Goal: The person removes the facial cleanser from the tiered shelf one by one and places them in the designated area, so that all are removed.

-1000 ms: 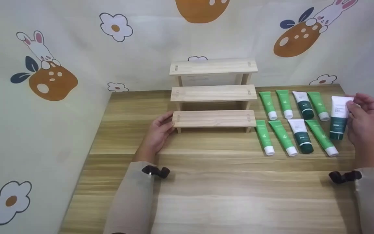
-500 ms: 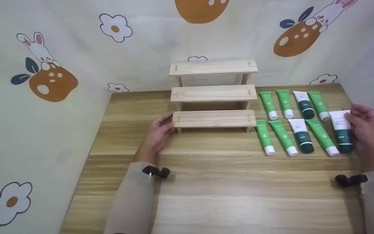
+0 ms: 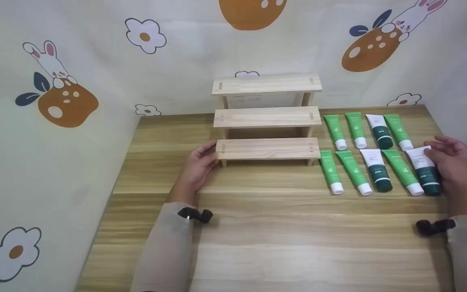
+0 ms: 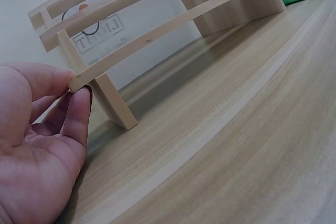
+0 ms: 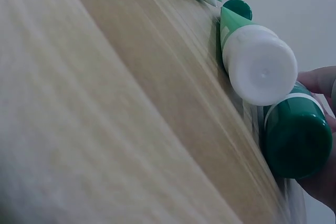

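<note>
A three-step wooden display rack [image 3: 268, 149] stands against the back wall. With thumb and fingertips, my left hand [image 3: 196, 170] pinches the left end of its lowest board, as the left wrist view shows close up. At far right, my right hand [image 3: 458, 168] holds a white and dark-green squeeze tube [image 3: 426, 172] by its upper right side. That tube lies slanted at the right end of the front row, its cap close beside the white cap of a light-green tube [image 3: 401, 170]. In the right wrist view, the dark-green cap [image 5: 299, 142] hides most of the hand.
Several more light-green tubes [image 3: 355, 172] and white and dark-green tubes [image 3: 375, 168] lie in two rows right of the rack. The wood-grain table [image 3: 290, 243] meets a cartoon-printed wall covering [image 3: 185, 52] behind and at both sides.
My right hand has brought the white and dark-green tube down towards me to the end of the front row, then shifted its cap beside the neighbouring tube. My left hand has stayed put.
</note>
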A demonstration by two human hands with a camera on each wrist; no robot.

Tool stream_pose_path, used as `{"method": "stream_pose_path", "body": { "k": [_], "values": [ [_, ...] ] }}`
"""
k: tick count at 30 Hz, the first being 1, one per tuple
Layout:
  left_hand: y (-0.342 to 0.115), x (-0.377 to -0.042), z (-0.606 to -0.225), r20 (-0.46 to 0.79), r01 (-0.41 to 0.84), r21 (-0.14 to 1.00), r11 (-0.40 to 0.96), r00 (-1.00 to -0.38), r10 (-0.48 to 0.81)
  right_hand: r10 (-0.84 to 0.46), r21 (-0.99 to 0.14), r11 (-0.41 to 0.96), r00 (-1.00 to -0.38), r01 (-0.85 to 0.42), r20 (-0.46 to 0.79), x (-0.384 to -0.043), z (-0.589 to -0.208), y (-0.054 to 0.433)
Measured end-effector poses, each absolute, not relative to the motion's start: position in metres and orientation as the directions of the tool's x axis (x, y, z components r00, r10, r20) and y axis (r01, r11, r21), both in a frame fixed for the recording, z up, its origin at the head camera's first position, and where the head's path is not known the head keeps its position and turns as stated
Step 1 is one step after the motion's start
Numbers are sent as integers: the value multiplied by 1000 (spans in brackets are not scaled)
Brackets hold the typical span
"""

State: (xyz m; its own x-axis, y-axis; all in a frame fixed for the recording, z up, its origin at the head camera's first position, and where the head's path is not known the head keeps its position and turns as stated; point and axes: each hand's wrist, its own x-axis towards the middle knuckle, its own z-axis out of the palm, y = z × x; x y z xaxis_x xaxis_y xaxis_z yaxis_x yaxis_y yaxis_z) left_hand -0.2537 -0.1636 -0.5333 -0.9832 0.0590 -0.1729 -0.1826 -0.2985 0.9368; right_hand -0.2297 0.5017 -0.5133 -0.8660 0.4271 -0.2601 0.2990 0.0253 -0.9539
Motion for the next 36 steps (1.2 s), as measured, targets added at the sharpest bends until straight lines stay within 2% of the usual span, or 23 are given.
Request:
{"method": "stream_pose_path", "body": {
  "k": [4,14,20,24,26,32,36],
  "values": [
    [-164,-254,-535,-170,-179,940,-292,-984,58,438,-936,110,-862,333,-255,-230,-513,503],
    [-164,-255,-534,-183,-193,941,-278,-981,62,477,-913,179,-844,367,-246,-229,-510,502],
    [-164,-256,-534,-192,-201,941,-271,-980,61,501,-953,24,-829,302,-250,-228,-500,495],
    [-164,-256,-533,-183,-194,941,-279,-981,64,504,-968,-8,-835,251,-220,-229,-487,484],
    [-164,-255,-533,-179,-190,940,-283,-982,65,497,-972,9,-845,234,-199,-229,-481,477],
    [-165,-255,-534,-169,-182,945,-272,-983,70,417,-991,-129,-905,29,-80,-232,-471,447],
    [-165,-255,-535,-171,-183,947,-263,-983,68,372,-990,-142,-927,7,-60,-234,-466,427]
  ]
}}
